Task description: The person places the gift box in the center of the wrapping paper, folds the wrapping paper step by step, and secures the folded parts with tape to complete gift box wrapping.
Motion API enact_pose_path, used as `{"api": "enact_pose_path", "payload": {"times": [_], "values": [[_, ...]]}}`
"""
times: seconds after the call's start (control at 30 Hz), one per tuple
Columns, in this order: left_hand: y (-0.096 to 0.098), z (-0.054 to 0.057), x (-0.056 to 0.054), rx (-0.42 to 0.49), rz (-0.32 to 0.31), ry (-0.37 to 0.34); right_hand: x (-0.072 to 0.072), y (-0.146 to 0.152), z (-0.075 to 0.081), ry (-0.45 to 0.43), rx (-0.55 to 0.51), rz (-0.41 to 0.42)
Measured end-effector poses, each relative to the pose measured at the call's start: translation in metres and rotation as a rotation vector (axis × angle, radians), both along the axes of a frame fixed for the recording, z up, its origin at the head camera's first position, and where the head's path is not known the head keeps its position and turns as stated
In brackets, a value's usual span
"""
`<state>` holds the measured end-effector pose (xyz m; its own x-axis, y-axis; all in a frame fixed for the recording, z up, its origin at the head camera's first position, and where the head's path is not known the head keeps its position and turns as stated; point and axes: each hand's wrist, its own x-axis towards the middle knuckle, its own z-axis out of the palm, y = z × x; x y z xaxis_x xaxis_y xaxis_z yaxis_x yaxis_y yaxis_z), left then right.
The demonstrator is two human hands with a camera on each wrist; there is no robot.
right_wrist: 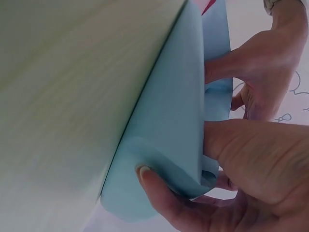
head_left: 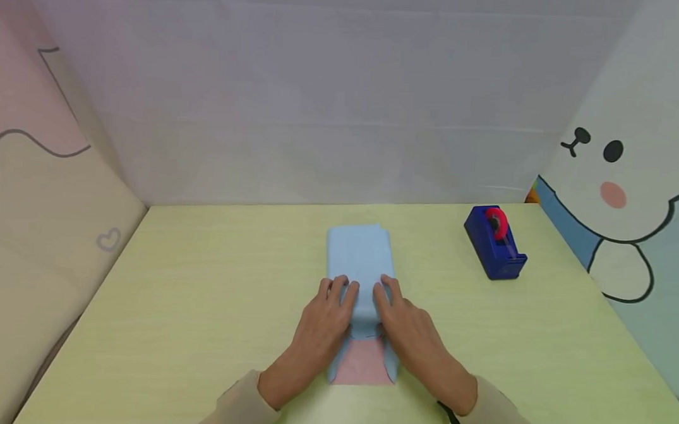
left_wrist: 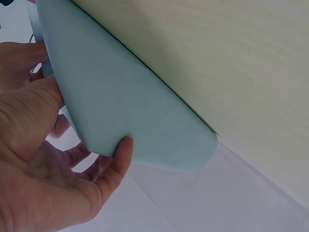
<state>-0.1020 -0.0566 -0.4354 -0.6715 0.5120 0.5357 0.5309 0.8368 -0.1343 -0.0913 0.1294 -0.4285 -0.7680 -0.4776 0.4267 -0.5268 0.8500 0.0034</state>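
Note:
A light blue paper parcel (head_left: 360,251) lies on the table, its near end spreading into a flap with a pink inner face (head_left: 362,365). My left hand (head_left: 323,322) holds its left side, fingertips bent over the top. On the opposite side, my right hand (head_left: 414,332) grips in much the same way. In the left wrist view, a fingertip presses the smooth side of the blue paper (left_wrist: 125,96), and the thumb reaches to the end edge. The right wrist view has a fingertip on a slanting crease in the blue paper (right_wrist: 164,111). Whatever is inside the wrap is hidden.
A dark blue tape dispenser (head_left: 494,244) with a red-cored roll stands at the back right of the pale yellow table (head_left: 216,295). Behind the table rises a plain whitish backdrop (head_left: 344,111), with printed cartoon panels at both sides.

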Motion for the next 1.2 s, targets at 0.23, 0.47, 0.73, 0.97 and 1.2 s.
{"api": "enact_pose_path", "payload": {"times": [0.23,0.47,0.73,0.97,1.2], "values": [[0.003,-0.001,0.0,-0.007,0.029,0.033,-0.001,0.001,-0.001,-0.005,-0.007,0.006],[-0.003,0.009,0.001,0.025,-0.02,-0.114,-0.002,-0.001,0.0,-0.015,-0.018,0.005],[-0.007,0.014,0.001,0.104,-0.052,-0.225,-0.001,0.002,0.007,-0.1,-0.067,0.035],[-0.005,0.01,0.006,0.122,0.001,-0.166,0.0,0.003,0.005,-0.118,-0.109,0.053],[-0.01,0.01,0.011,0.142,-0.028,-0.161,0.001,0.004,0.002,-0.101,-0.101,0.056]]}}
